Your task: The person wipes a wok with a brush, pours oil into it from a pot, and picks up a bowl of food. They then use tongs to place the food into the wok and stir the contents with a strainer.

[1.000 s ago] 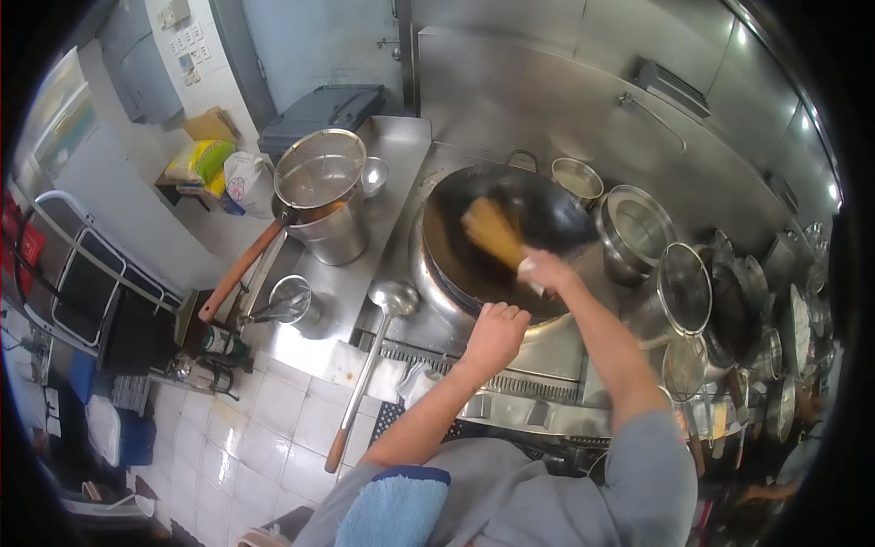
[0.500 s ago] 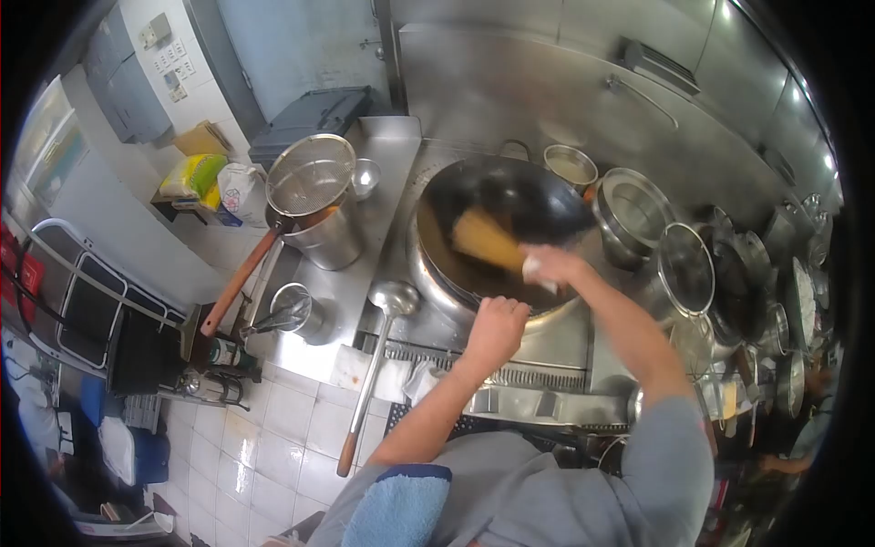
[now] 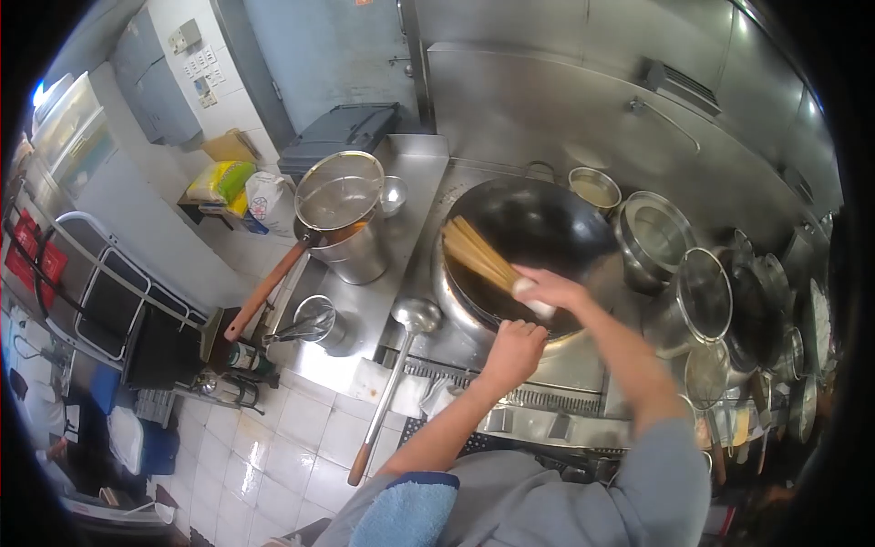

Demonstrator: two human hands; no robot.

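A large dark wok (image 3: 538,205) sits on the round burner of the steel range. My right hand (image 3: 554,290) is closed around the white-wrapped end of a bamboo wok brush (image 3: 478,255). The brush's tan bristles spread toward the wok's left wall, inside the bowl. At the near rim of the wok, my left hand (image 3: 518,352) is closed, its fingers curled over the edge. What exactly lies under those fingers, the rim or a handle, is hidden.
Left of the wok, a long ladle (image 3: 417,316) rests on the counter. A strainer (image 3: 340,190) lies across a steel pot (image 3: 355,255), near a metal jug (image 3: 319,321). Right of the wok stand a small pot (image 3: 594,190), a colander (image 3: 656,228) and several more strainers.
The brush has swept leftward inside the wok and shows sharper than before. My left hand stays at the wok's near rim. The whole view has shifted slightly.
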